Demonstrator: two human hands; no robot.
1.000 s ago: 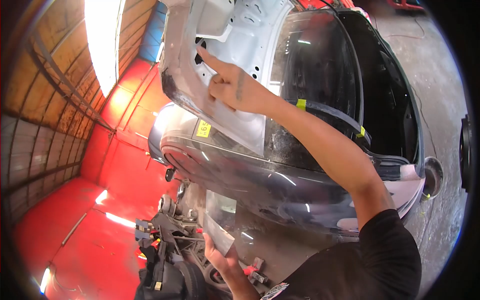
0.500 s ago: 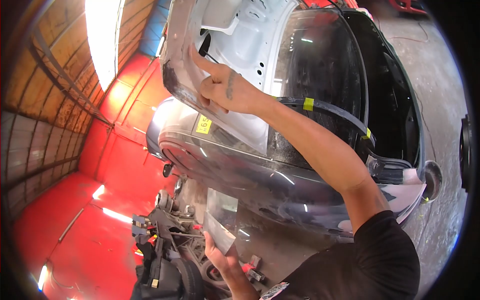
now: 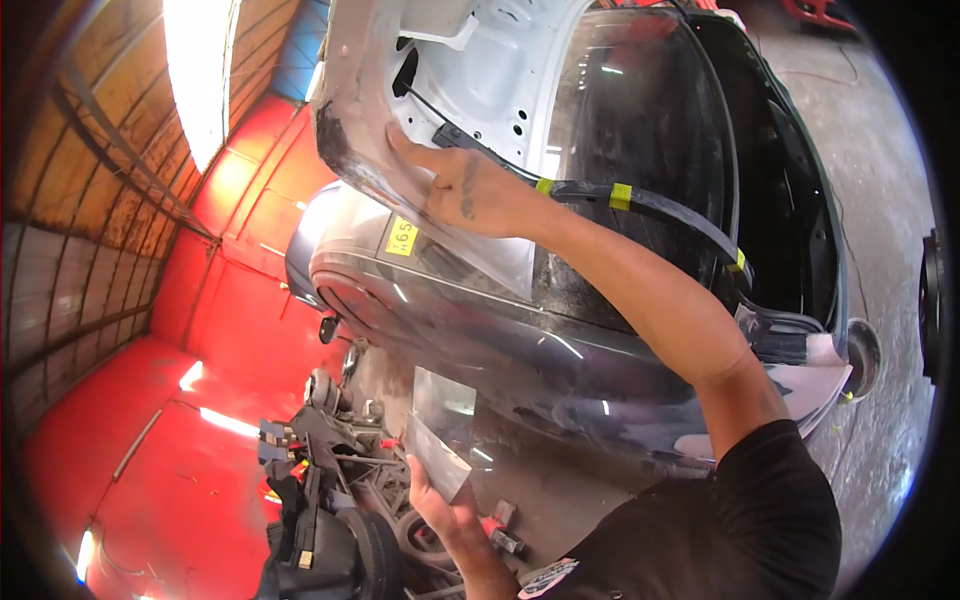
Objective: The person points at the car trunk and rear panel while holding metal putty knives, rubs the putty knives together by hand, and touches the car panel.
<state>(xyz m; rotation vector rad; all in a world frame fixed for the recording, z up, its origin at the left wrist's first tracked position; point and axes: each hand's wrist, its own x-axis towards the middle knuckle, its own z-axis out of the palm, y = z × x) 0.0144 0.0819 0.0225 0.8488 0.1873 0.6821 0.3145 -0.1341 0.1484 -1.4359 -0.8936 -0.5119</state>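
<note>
My right hand [image 3: 475,195] reaches up to the lower edge of a raised car body panel [image 3: 365,150]. One finger lies stretched along its dull grey surface; the other fingers are folded under and partly hidden. No tool shows in that hand. The panel has a dark worn patch at its corner and a white inner side [image 3: 480,85]. Low in the view, my left hand [image 3: 447,515] is closed on a flat grey plate [image 3: 437,460], thumb along its side. Just beyond it appears a second pale flat sheet [image 3: 445,400]; whether they touch I cannot tell.
The dark car body [image 3: 450,320] fills the middle, with a yellow label [image 3: 401,237]. A black strip with yellow tape [image 3: 620,196] crosses it. Car parts and a tyre [image 3: 375,555] lie piled at lower left. A red wall [image 3: 240,260] stands beyond.
My right hand has moved slightly down and right along the panel, its finger lower than before. The left hand still holds the plate. The whole view has shifted a little.
</note>
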